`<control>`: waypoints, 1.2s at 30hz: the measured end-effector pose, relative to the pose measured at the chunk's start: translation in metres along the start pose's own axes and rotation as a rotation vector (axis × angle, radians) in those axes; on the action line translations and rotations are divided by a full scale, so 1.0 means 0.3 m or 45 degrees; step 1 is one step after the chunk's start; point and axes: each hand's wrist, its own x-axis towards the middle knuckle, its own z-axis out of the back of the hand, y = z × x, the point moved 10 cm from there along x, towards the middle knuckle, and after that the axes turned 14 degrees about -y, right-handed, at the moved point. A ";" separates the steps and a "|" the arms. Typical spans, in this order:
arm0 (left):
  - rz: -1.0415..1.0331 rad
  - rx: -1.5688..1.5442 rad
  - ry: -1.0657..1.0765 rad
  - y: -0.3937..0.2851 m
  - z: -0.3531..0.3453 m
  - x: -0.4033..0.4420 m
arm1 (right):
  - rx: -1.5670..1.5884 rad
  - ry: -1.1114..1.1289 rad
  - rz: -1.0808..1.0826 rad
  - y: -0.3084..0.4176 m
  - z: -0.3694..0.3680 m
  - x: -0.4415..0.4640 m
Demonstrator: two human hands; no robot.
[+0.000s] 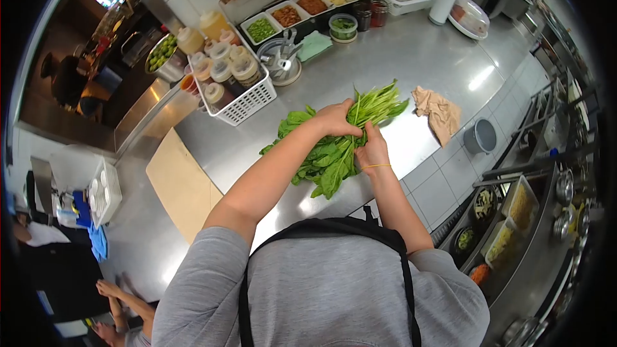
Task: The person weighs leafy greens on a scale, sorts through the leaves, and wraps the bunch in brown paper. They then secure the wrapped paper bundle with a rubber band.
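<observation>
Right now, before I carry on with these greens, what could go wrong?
The left hand and right hand grip the leafy greens toward the stems, so the loosely spread leaves could bend or scatter. The crumpled brown cloth lies by the edge of the counter and might get knocked off.

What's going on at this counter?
A person in a grey T-shirt has a bunch of leafy green vegetables at the shiny steel counter. The left grip and right grip both hold it near where stems meet leaves. A white plastic basket of squeeze bottles stands beyond the leaves; a crumpled tan sheet lies beyond the stem ends.
</observation>
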 end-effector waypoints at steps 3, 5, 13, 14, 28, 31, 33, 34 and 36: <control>0.001 0.070 -0.145 -0.040 0.091 -0.077 | 0.074 0.040 0.115 0.027 -0.063 -0.090; 0.049 0.140 -0.227 -0.063 0.183 -0.166 | 0.071 0.150 0.117 0.012 -0.132 -0.149; -0.050 0.391 -0.608 0.052 0.609 -0.620 | 0.166 0.598 -0.034 -0.259 -0.539 -0.492; -0.087 0.428 -0.680 0.077 0.659 -0.690 | 0.260 0.659 -0.137 -0.316 -0.586 -0.522; 0.397 0.418 -0.310 0.775 0.752 -1.224 | -0.181 0.679 -0.332 -1.164 -0.788 -0.727; 0.394 0.377 -0.250 0.971 0.621 -1.196 | -0.713 0.693 -0.301 -1.232 -0.699 -0.629; 0.375 0.283 -0.187 1.025 0.555 -1.167 | -0.992 0.696 -0.456 -1.151 -0.626 -0.686; 0.404 0.358 -0.201 1.043 0.549 -1.162 | -0.981 0.650 -0.438 -1.084 -0.598 -0.673; 0.413 0.420 -0.204 1.051 0.542 -1.146 | -1.186 0.784 -0.361 -0.978 -0.530 -0.644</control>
